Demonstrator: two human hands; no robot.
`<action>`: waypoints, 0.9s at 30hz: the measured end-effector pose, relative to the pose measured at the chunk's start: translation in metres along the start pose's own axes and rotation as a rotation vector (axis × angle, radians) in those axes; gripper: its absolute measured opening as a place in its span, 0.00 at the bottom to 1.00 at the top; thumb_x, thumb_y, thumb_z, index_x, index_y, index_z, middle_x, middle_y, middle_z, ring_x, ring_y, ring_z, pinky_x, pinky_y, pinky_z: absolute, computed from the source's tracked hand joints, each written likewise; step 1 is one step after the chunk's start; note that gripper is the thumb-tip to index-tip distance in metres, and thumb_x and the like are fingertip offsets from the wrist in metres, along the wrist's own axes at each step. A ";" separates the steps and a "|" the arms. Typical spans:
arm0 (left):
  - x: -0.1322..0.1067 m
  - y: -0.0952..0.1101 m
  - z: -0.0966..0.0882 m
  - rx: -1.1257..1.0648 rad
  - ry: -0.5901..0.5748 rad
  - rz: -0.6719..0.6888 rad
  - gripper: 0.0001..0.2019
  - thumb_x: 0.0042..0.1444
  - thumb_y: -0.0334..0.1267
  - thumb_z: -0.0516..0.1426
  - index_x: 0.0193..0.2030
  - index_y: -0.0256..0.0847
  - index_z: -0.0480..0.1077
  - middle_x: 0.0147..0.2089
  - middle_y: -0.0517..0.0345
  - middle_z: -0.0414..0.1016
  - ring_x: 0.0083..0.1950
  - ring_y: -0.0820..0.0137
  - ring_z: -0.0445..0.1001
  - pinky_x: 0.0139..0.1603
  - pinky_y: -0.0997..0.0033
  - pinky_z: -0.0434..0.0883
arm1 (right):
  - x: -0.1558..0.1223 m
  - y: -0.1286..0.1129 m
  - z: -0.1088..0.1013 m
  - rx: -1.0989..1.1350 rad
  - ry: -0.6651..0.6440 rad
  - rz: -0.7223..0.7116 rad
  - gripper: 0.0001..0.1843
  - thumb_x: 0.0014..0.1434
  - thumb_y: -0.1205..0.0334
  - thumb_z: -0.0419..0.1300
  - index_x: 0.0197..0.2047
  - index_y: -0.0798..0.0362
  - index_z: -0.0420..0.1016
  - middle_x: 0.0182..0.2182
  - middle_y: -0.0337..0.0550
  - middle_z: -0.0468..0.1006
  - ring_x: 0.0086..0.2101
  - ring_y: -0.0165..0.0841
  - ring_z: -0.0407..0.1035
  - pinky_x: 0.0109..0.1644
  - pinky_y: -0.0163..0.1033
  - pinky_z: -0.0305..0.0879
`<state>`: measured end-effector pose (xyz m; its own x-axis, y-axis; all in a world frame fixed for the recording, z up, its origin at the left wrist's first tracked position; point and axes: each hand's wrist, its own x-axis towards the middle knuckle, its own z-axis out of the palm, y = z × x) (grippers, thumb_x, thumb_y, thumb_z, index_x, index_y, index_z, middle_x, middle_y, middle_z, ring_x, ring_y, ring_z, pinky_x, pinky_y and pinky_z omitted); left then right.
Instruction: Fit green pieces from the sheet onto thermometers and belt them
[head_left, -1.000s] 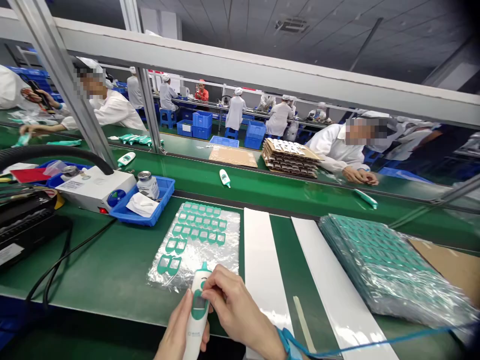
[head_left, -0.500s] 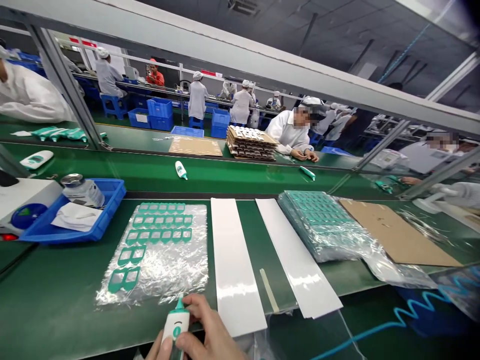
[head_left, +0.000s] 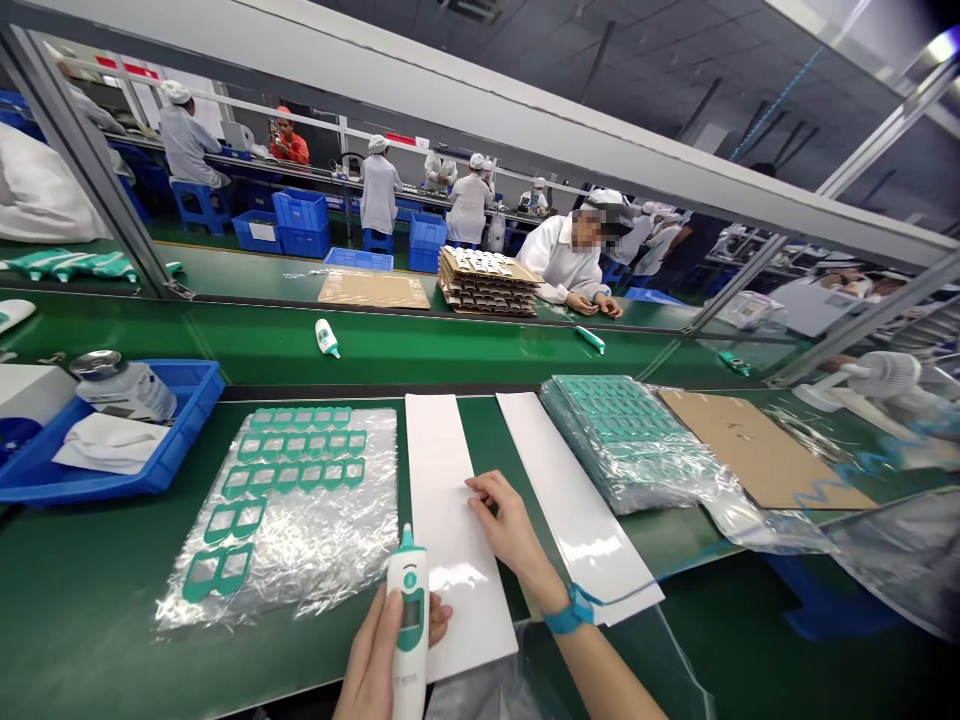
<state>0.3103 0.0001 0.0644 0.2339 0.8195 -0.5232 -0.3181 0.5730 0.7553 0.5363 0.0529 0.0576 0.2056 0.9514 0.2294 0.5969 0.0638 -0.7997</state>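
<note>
My left hand [head_left: 375,640] is closed around a white and green ear thermometer [head_left: 409,630], held upright with its probe tip up and its button and small screen facing me. My right hand [head_left: 501,515], a blue wrist strap [head_left: 571,610] on its wrist, hovers over the right edge of a long white glossy strip [head_left: 439,470]. Its fingers are bent and slightly apart, with nothing visible in them. To the left lies a clear plastic sheet [head_left: 337,540] bearing rows of green frame-shaped pieces [head_left: 292,445].
A second white strip [head_left: 555,470] lies to the right, beside stacked bagged green pieces [head_left: 607,425] and cardboard [head_left: 750,450]. A blue tray [head_left: 191,430] holds a bottle and cloth. Thermometers [head_left: 327,338] lie on the green belt [head_left: 450,345]. A co-worker [head_left: 566,250] sits opposite.
My right hand has left the thermometer and moved up and right over the white strip. My left hand has raised the thermometer, now more upright. The view has shifted slightly right.
</note>
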 end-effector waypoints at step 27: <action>0.034 0.000 0.015 -0.190 -0.006 -0.270 0.29 0.57 0.47 0.59 0.60 0.38 0.58 0.51 0.45 0.77 0.55 0.56 0.74 0.63 0.57 0.65 | 0.030 -0.002 0.018 -0.257 -0.095 -0.049 0.08 0.60 0.72 0.52 0.31 0.53 0.67 0.31 0.42 0.68 0.35 0.35 0.62 0.42 0.41 0.59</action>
<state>0.3326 0.0279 0.0524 0.3380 0.6383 -0.6916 -0.4100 0.7613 0.5023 0.5272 0.0871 0.0556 0.1048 0.9739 0.2015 0.7838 0.0438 -0.6195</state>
